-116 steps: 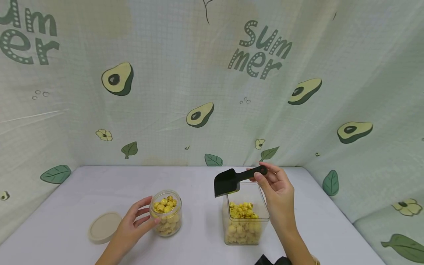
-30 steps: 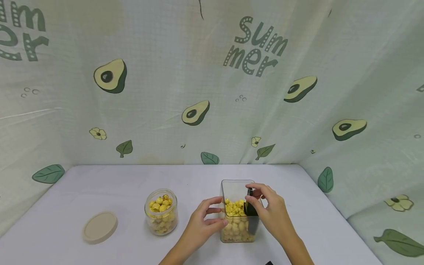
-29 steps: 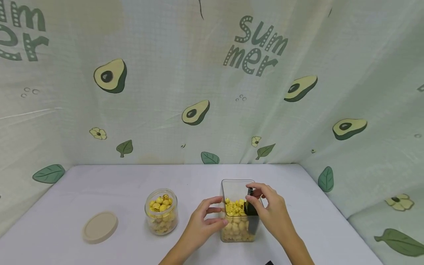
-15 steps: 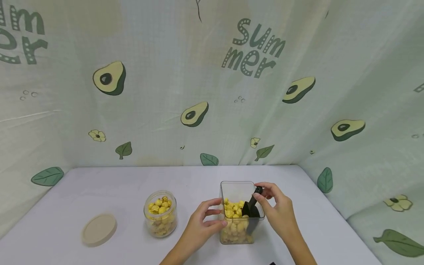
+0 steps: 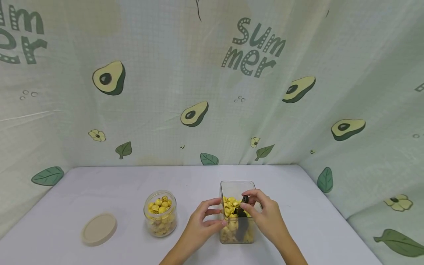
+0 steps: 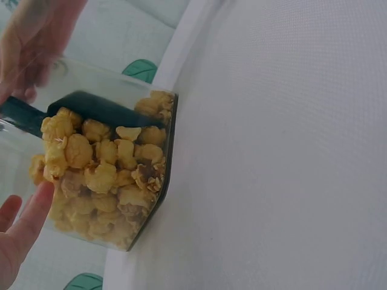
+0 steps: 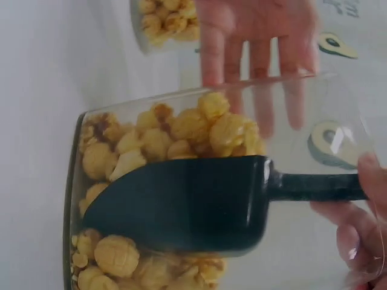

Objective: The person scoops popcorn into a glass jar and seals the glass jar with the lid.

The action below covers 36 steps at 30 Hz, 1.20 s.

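A clear square container (image 5: 237, 181), part filled with yellow popcorn (image 5: 228, 207), stands upright on the table. At its left side my left hand (image 5: 204, 217) rests fairly straight fingers against the wall, with the thumb by the front corner. My right hand (image 5: 265, 215) pinches the handle end of a black scoop (image 7: 181, 205) above the container's right side. The scoop's blade is down in the popcorn, angled steeply along the clear wall. In the left wrist view, popcorn (image 6: 100, 175) lies against the scoop.
To the left stands a round glass jar (image 5: 160, 213), without a lid on it and filled with popcorn. A beige round lid (image 5: 98, 229) lies flat further left on the white table (image 5: 185, 176). Behind hangs a patterned curtain (image 5: 149, 73).
My left hand has gone from the jar to the container. My right hand has lowered the scoop into the popcorn; over the last half second its handle has swung left and down.
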Each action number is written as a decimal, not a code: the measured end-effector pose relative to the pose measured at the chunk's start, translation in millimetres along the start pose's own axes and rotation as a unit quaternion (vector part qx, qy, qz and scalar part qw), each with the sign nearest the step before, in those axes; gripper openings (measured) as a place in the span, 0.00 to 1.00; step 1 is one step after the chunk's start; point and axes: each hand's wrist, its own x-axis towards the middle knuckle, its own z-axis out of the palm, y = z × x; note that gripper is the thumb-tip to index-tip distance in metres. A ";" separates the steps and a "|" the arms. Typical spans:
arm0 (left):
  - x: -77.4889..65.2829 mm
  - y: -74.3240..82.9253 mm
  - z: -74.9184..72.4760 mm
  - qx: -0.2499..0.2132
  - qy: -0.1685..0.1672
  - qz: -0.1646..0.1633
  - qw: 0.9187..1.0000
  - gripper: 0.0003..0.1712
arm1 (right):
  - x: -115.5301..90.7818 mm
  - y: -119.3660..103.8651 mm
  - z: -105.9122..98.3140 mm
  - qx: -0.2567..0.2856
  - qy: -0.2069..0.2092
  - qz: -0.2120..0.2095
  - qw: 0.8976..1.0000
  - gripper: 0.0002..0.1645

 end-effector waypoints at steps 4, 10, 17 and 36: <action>-0.1 0.4 -0.3 -0.005 0.000 -0.001 1.000 0.32 | -0.2 -1.2 0.8 -0.006 0.026 0.010 1.000 0.14; -0.2 0.9 0.4 -0.010 0.002 -0.006 1.000 0.32 | 0.6 1.8 -4.9 0.035 0.057 0.043 0.997 0.14; -0.6 1.7 0.1 -0.009 0.000 -0.003 1.000 0.32 | 4.3 8.7 -6.7 0.135 0.081 0.092 0.983 0.15; -0.4 1.5 -0.6 -0.013 -0.005 -0.004 1.000 0.32 | 7.4 15.4 -8.9 0.250 0.062 0.222 0.940 0.22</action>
